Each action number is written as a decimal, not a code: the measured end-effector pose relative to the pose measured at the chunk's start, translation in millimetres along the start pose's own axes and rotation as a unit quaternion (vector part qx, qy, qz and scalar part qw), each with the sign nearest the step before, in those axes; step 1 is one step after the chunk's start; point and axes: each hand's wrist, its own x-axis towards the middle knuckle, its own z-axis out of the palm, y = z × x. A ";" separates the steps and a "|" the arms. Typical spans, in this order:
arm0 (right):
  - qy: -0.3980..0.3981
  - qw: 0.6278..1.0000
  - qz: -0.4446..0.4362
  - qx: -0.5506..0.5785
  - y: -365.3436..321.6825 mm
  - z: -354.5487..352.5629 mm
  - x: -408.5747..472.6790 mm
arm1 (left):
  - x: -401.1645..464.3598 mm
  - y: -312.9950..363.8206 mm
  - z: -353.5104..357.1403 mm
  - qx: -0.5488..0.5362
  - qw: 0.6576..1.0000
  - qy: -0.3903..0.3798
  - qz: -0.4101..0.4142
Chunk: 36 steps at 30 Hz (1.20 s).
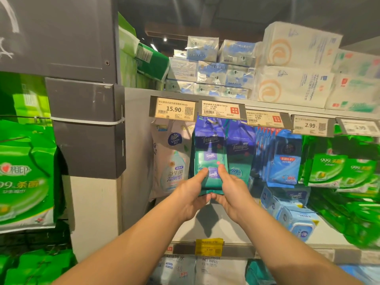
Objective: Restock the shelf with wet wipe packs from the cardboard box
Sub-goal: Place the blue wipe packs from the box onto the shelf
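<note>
Vinda pack (171, 159) beside held Tempo pack (210, 153)

Both hands (192, 194) (230, 192) grip hanging Tempo pack (210, 161)

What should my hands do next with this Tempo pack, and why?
Probably let go gently. Both the left hand and right hand pinch the bottom of the Tempo pack, which already seems to hang under the price tag in line with its neighbours.

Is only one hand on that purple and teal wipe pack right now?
No: both the left hand and the right hand grip the wipe pack at its lower end, thumbs on its front.
</note>
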 end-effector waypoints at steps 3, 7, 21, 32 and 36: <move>-0.003 1.000 0.025 0.010 7.3 -7.2 -0.2 | -6.6 -9.7 -2.7 -0.030 0.999 0.003 -0.010; 0.011 0.997 0.066 -0.043 13.0 -22.1 -7.9 | -18.9 -21.7 -6.3 -0.017 0.999 0.019 -0.019; -0.002 0.962 0.059 -0.266 47.9 -89.8 -86.1 | -72.9 -94.6 -16.6 0.250 0.968 0.004 -0.015; -0.061 0.859 -0.112 -0.495 56.0 -167.1 -138.8 | -121.0 -154.7 9.4 0.468 0.876 0.011 0.119; -0.084 0.812 -0.151 -0.557 64.2 -198.1 -161.8 | -137.4 -181.1 17.1 0.518 0.846 0.010 0.127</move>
